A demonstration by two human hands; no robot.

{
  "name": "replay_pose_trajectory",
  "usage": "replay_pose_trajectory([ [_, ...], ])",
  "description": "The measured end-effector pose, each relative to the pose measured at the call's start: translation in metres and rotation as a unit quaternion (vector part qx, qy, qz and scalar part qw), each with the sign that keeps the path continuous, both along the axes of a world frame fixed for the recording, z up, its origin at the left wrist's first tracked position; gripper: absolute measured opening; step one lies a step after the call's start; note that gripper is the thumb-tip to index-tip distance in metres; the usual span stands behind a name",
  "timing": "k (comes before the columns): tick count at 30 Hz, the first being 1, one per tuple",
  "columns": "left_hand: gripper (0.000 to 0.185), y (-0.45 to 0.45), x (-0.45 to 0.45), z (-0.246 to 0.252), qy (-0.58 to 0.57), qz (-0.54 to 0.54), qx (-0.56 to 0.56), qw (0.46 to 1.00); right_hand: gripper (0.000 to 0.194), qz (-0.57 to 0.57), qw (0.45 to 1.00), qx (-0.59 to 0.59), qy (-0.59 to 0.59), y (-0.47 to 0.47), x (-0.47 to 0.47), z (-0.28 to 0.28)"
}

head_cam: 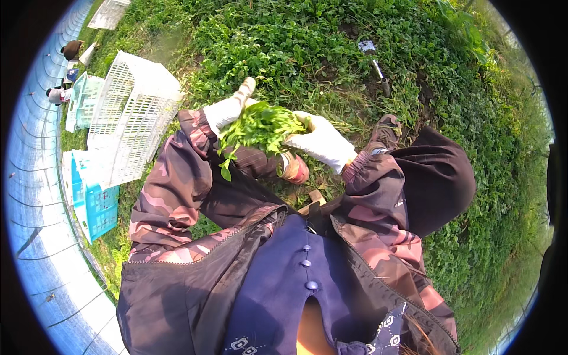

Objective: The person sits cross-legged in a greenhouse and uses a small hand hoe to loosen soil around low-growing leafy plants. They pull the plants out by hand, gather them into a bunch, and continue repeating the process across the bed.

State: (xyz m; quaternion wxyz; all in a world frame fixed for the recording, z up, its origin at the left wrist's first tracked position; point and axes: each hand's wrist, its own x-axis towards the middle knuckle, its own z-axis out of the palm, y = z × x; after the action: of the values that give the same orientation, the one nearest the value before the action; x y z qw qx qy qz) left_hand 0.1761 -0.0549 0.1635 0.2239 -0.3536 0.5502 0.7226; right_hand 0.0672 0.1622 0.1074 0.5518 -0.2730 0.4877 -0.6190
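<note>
A bunch of leafy greens (266, 128) is held between my two hands, above my lap. My left hand (230, 106), in a white glove, supports the bunch at its leafy side, fingers partly hidden by the leaves. My right hand (321, 140), also gloved in white, grips the bunch at its right end, where thin stems stick out. Low green plants (275, 49) cover the ground in front of me. A small hand tool with a metal blade (366, 46) and a dark handle (385, 87) lies among the plants at the upper right.
A tall white plastic crate (133, 115) stands at the left, with a blue crate (100, 208) and a pale green crate (84, 102) near it. Two people (72, 49) are farther off by the plastic sheeting (40, 213). A wooden piece (316, 198) shows under me.
</note>
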Motion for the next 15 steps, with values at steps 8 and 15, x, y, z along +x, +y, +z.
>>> replay_pose_trajectory([
  [8, 0.076, 0.046, 0.022, -0.084, 0.149, 0.13, 0.083, 0.977, 0.033, -0.215, 0.966, 0.138, 0.043, -0.005, 0.01, -0.011],
  [15, 0.026, 0.085, 0.001, -0.104, 0.184, 0.402, 0.121, 0.889, 0.044, -0.283, 0.908, 0.305, 0.051, -0.004, 0.005, -0.037],
])
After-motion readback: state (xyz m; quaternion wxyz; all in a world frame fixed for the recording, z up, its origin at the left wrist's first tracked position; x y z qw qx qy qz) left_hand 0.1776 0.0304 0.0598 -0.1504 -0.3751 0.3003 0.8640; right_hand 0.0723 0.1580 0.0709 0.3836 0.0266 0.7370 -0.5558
